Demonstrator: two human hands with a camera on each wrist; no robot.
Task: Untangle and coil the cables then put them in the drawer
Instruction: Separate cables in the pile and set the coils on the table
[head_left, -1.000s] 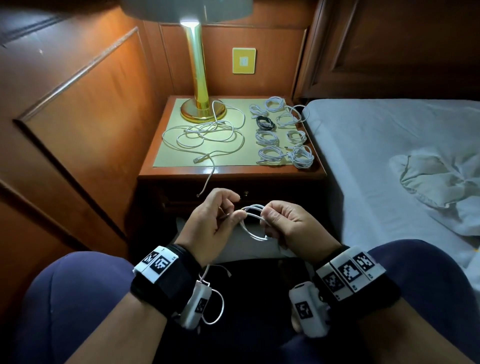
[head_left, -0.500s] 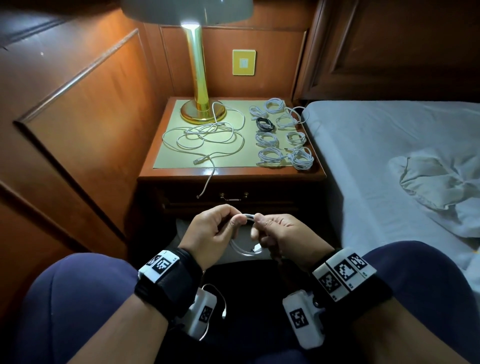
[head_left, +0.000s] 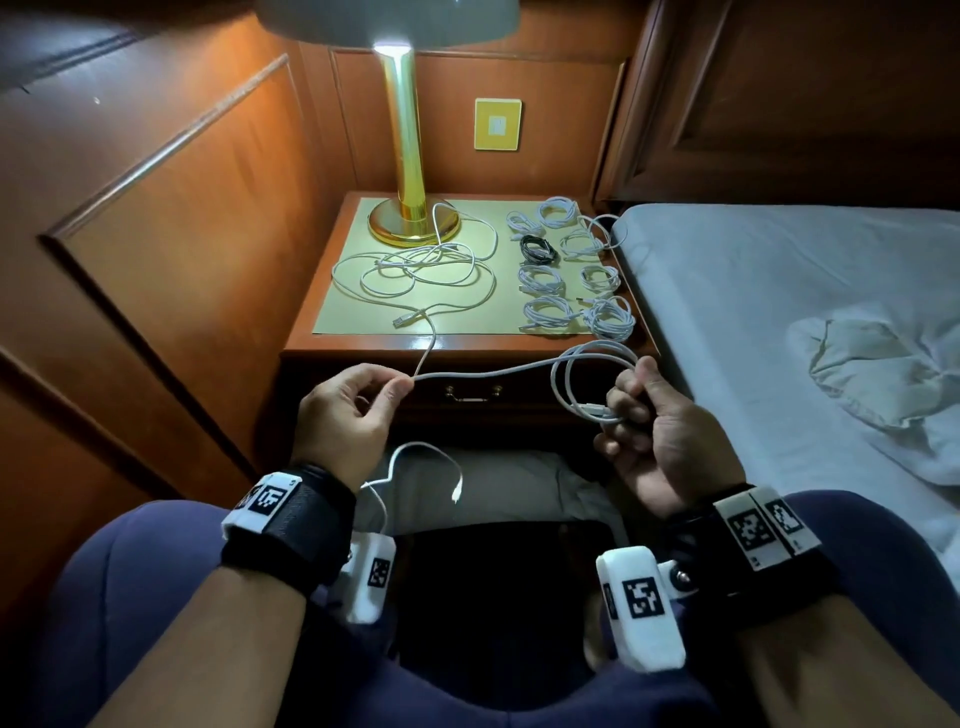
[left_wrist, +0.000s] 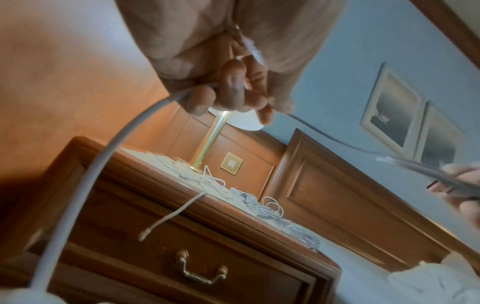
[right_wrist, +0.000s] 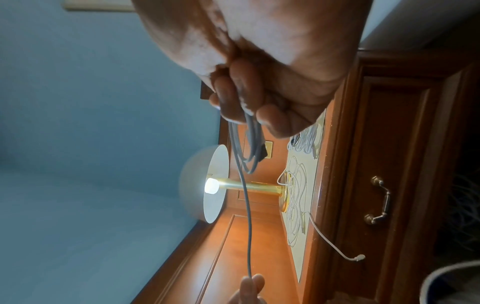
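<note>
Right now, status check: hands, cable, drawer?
Left hand pinches the white cable; right hand grips its loops. Tangle uncoiled on the nightstand. Drawer shut; one cable end dangles at its front.

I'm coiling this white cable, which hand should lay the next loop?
Probably the left hand: it pinches the straight run of the white cable, while the right hand already grips the loops.

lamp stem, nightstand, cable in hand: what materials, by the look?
Lamp stem: polished brass-coloured metal, likely; mirror-like gold sheen.
Nightstand: glossy varnished wood or veneer; reddish grain, lamp glare along the edge.
White cable, stretched between left hand and right hand: smooth matte plastic or rubber jacket; it bends into soft loops.
</note>
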